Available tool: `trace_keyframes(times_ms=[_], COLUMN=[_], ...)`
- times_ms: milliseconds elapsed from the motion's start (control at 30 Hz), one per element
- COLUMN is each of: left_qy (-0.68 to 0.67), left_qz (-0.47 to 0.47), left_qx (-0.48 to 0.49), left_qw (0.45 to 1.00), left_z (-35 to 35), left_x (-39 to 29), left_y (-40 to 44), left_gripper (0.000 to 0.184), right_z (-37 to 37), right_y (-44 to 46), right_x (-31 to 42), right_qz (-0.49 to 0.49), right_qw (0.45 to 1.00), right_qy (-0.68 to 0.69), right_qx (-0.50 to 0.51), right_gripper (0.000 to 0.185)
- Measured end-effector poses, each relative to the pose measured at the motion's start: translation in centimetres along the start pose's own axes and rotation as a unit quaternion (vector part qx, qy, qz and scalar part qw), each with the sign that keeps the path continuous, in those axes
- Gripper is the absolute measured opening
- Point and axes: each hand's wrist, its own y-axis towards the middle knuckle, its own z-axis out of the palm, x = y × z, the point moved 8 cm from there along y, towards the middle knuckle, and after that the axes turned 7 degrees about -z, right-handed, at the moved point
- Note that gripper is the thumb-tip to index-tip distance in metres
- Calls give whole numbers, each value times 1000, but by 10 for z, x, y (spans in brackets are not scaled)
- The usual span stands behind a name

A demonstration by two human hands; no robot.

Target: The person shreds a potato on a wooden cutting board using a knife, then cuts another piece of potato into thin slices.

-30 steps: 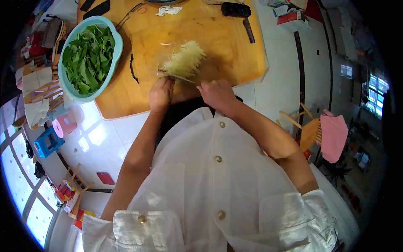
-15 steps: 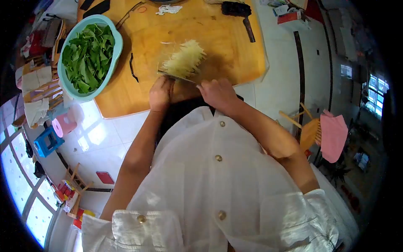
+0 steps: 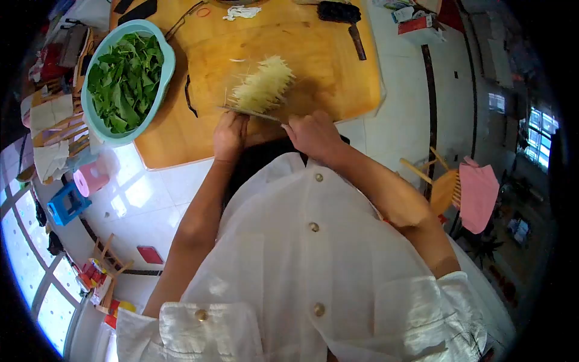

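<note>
My right hand is closed round the handle of a kitchen knife, whose blade stretches left along the near side of a pile of pale, thin vegetable shreds. Just behind the blade's left part, my left hand has its fingers curled down, close to the steel. Whatever those fingers press on is hidden beneath them. The shreds lie on a wooden table, with a few loose strands to their left. Their exact kind cannot be made out.
A pale blue basin of green leaves stands at the table's left edge. A dark brush lies at the far right, near a crumpled white cloth. A thin black strip rests between basin and shreds.
The knife blade has changed its angle slightly, and its left end now reaches a little farther left and nearer me. Both hands remain in nearly the same place.
</note>
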Motion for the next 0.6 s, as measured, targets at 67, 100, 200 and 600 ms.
trace_keyframes(times_ms=[67,100,200,600], left_qy=[3,5,-22,26], left_qz=[-6,-5,-11,-31], left_qx=[3,2,12,44], left_qw=[1000,1000,1000,998], left_z=[0,-1,1,1], left_x=[2,2,3,0], left_y=[-4,-3,-1,-2], left_gripper=[6,7,7,7], right_z=[6,5,-1,7], right_y=[-3,-1,0,2], right_x=[2,2,0,-6], right_qz=[9,9,6,24], right_qw=[999,999,1000,997], right_qy=[0,0,-3,12], right_qx=[38,37,21,67], right_gripper=[30,30,30,34])
